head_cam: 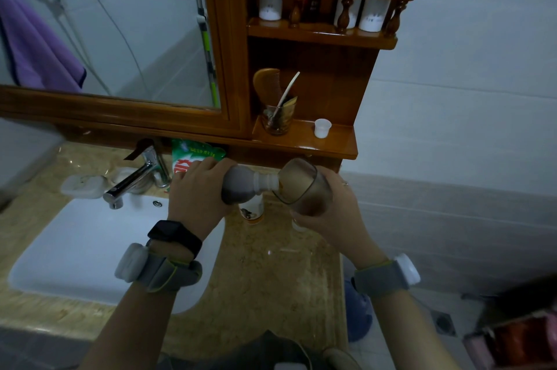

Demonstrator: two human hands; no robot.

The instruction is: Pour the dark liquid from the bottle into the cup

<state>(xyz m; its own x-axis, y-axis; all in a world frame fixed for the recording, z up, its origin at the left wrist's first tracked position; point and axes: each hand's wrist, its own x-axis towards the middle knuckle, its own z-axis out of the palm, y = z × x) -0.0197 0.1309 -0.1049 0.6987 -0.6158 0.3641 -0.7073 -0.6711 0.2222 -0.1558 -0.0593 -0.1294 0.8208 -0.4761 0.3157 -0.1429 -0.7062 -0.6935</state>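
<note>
My left hand (pixel 197 188) grips a plastic bottle (pixel 241 185) of dark liquid, tipped on its side with its white neck pointing right. The neck reaches into the mouth of a clear smoky cup (pixel 304 185), which my right hand (pixel 334 213) holds tilted toward the bottle. Brownish liquid shows inside the cup. Both are held above the beige stone counter (pixel 265 273), in front of the wooden cabinet.
A white sink (pixel 75 246) with a chrome faucet (pixel 132 179) lies to the left. A green packet (pixel 193 158) stands behind my left hand. A white-orange container (pixel 251 211) sits under the bottle. The wooden shelf (pixel 331 143) holds a small white cup (pixel 322 128) and a comb jar (pixel 275 119).
</note>
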